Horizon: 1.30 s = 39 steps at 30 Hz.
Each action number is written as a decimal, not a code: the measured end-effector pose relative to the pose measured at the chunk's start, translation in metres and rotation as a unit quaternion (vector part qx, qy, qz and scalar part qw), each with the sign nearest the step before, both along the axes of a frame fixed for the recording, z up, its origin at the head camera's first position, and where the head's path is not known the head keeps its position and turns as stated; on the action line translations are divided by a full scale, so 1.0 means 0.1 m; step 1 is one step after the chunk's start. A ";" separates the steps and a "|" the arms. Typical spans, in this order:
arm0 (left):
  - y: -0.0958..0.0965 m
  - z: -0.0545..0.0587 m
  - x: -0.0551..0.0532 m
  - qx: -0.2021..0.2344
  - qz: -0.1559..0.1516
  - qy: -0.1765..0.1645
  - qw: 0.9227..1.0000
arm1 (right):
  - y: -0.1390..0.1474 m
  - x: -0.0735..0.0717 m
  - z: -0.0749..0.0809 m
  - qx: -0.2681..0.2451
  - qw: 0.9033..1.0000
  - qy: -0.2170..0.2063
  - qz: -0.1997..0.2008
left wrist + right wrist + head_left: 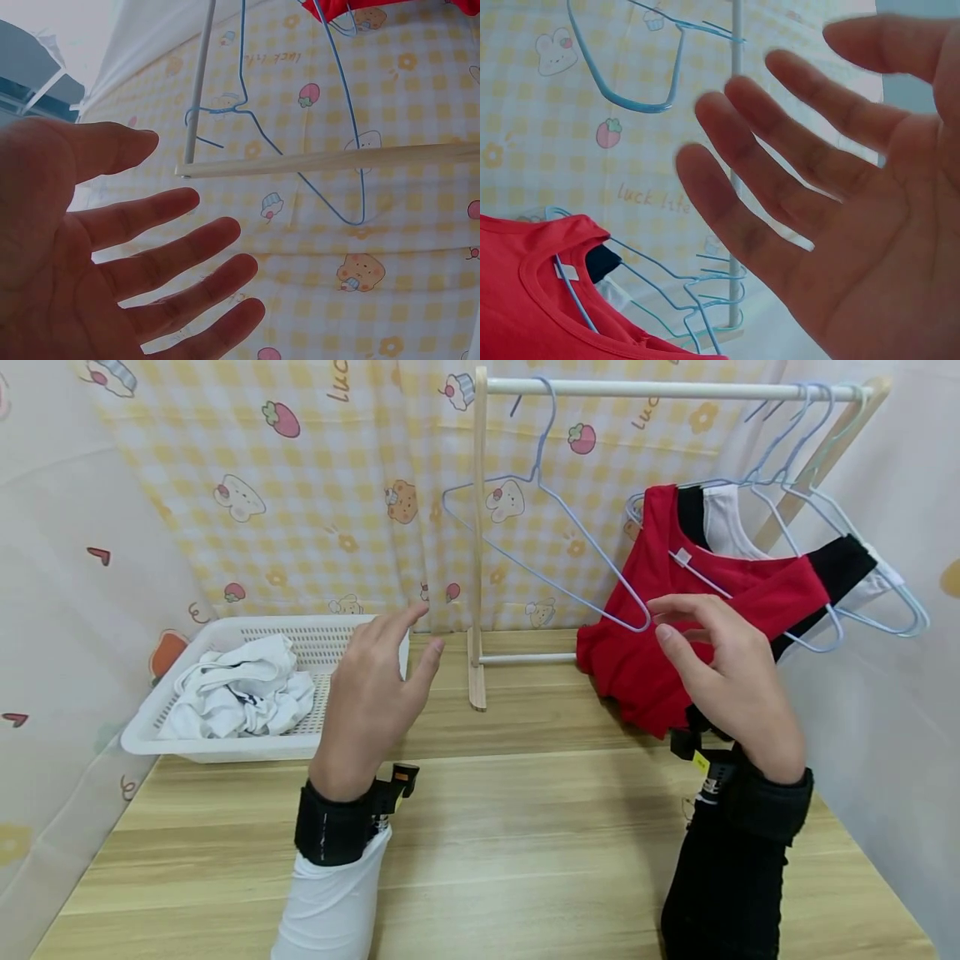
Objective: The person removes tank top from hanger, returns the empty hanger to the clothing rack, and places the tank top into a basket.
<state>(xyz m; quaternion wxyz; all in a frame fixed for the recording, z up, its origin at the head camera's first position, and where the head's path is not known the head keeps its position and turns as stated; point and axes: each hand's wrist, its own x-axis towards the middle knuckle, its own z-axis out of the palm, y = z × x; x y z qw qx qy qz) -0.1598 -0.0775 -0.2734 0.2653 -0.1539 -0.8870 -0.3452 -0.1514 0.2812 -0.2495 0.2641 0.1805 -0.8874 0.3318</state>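
In the head view my left hand (367, 697) is held up over the table, fingers apart and holding nothing, just right of the white basket's contents. My right hand (731, 672) is raised in front of the red sleeveless top (637, 668), its palm bare in the right wrist view. A bare blue hanger (573, 514) hangs from the rail's left part, between the two hands; its lower right corner appears close to the right fingertips. The red top hangs at the right, with a black garment (840, 567) and a white garment (723, 518) behind it on hangers.
A white plastic basket (270, 747) with crumpled white cloth (240, 689) stands at the back left. The wooden rack's left post (478, 568) and white top rail (660, 390) rise at the back. A patterned curtain (337, 527) closes off the rear of the wooden table (517, 860).
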 end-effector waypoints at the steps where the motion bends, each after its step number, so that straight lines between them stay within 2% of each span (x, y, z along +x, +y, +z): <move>1: 0.00 0.00 0.00 0.000 -0.001 -0.001 1.000 | -0.01 0.00 0.00 -0.014 1.000 0.009 -0.006; 4: 0.00 -0.01 0.01 -0.001 -0.003 -0.004 1.000 | -0.02 0.00 0.00 -0.064 0.997 0.039 -0.030; 8: 0.00 0.00 0.01 -0.001 -0.005 -0.008 1.000 | 0.00 -0.03 0.02 -0.131 0.986 0.063 -0.077; 11: 0.00 -0.01 0.01 0.000 -0.007 -0.013 1.000 | 0.05 -0.10 0.06 -0.154 0.978 0.067 -0.121; 13: 0.00 -0.02 0.00 0.001 -0.008 -0.015 1.000 | 0.10 -0.17 0.10 -0.151 0.974 0.069 -0.154; 17: 0.00 -0.03 -0.01 0.000 -0.011 -0.015 1.000 | 0.21 -0.37 0.27 -0.121 0.967 0.058 -0.215; 21: 0.01 -0.05 -0.04 -0.005 -0.015 -0.013 1.000 | 0.32 -0.57 0.52 -0.067 0.965 0.007 -0.253; 26: 0.00 -0.05 -0.06 -0.009 -0.014 -0.011 1.000 | 0.45 -0.80 0.89 -0.009 0.967 -0.080 -0.241; 31: -0.01 -0.05 -0.06 -0.007 -0.010 -0.013 1.000 | 0.55 -1.09 1.16 0.064 0.958 -0.138 -0.241; 36: -0.01 -0.05 -0.07 -0.005 -0.013 -0.018 1.000 | 0.66 -1.39 1.26 0.134 0.943 -0.183 -0.245; 39: -0.01 -0.05 -0.07 -0.003 -0.016 -0.025 1.000 | 0.74 -1.52 1.26 0.146 0.939 -0.197 -0.240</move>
